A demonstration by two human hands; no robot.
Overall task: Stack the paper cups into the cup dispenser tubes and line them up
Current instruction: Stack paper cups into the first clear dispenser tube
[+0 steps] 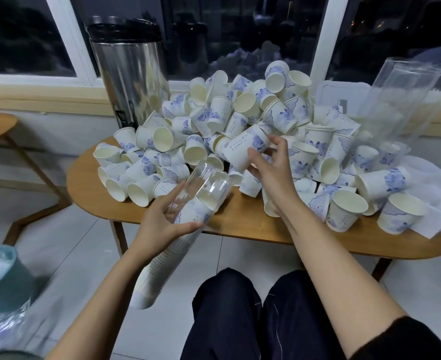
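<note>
While the dark writing on its white, blue-flowered side is too small to read, the paper cup (245, 149) sits tilted, gripped by the right hand (271, 168) just above the cup pile (240, 107) on the wooden table (240, 220). Just left of it, the left hand (159, 224) grips the clear dispenser tube (206, 183), part-filled with stacked cups, mouth tilted up toward the pile. A steel urn (131, 74) stands behind.

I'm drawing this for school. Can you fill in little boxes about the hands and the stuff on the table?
Left hand: holds a tilted clear tube with cups stacked inside
Right hand: grips one paper cup
Table: wooden, heaped with loose cups
Behind: metal urn
Far right: spare tubes, clear
</note>
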